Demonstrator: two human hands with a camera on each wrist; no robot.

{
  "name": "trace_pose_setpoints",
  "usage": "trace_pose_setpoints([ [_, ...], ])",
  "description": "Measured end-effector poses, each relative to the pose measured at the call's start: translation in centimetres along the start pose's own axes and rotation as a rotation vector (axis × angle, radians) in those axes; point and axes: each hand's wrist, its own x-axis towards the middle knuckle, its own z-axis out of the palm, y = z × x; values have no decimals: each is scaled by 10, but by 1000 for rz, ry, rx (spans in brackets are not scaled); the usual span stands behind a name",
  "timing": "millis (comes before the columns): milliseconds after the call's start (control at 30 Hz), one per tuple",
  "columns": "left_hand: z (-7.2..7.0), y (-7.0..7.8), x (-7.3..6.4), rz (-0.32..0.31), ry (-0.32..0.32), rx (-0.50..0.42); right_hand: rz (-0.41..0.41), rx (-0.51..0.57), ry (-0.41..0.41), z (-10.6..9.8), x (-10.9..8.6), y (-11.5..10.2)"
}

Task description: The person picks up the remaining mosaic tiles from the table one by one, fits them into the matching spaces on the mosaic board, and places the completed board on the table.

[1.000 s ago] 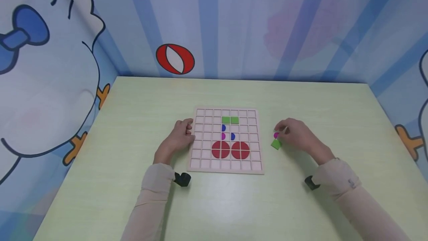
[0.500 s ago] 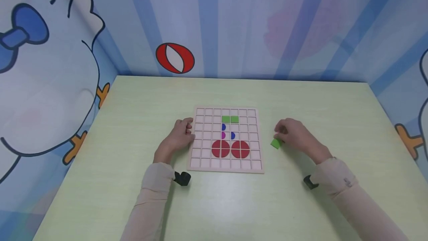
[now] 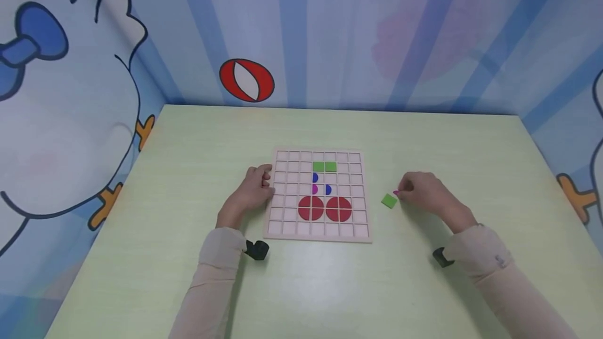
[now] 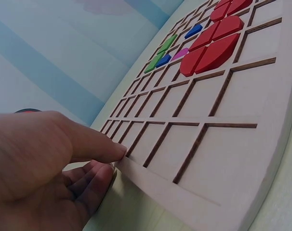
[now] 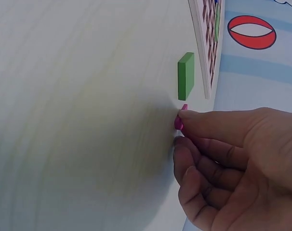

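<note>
A pale wooden grid board (image 3: pixel 287 229) lies on the table between both hands. My left hand (image 3: pixel 254 188) holds its left edge; in the left wrist view the thumb (image 4: pixel 100 144) lies on the rim and the other fingers bend in beside it. Seated in the grid are green squares (image 3: pixel 319 167), blue half-rounds (image 3: pixel 315 177), a magenta half-round (image 3: pixel 314 189) and red quarter-round pieces (image 3: pixel 304 202) forming two discs. Right of the board, my right hand (image 3: pixel 426 192) pinches a small magenta piece (image 5: pixel 179 122) at the tabletop. Close by lies a loose green square (image 3: pixel 389 201).
The light wood table (image 3: pixel 330 292) ends at a cartoon-printed wall (image 3: pixel 325 35) behind and at the sides. A black wrist device (image 3: pixel 257 250) sits at the left cuff, another black device (image 3: pixel 443 257) at the right cuff.
My right hand, first over the magenta piece beside the green square, has shifted slightly right with the piece between its fingertips. The green square is now fully uncovered. My left hand stays put.
</note>
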Motion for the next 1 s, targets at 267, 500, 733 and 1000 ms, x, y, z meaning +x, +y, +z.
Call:
trace_pose_setpoints([
  [267, 0, -1, 1, 17, -2, -4, -52, 2, 10, 1, 2, 0],
  [500, 0, -1, 2, 22, -6, 3, -61, -22, 4, 1, 4, -1],
  [733, 0, -3, 3, 24, -1, 6, -38, -26, 15, 2, 3, -3],
  [1000, 0, -2, 3, 23, -2, 4, -16, -6, 12, 2, 2, -4],
])
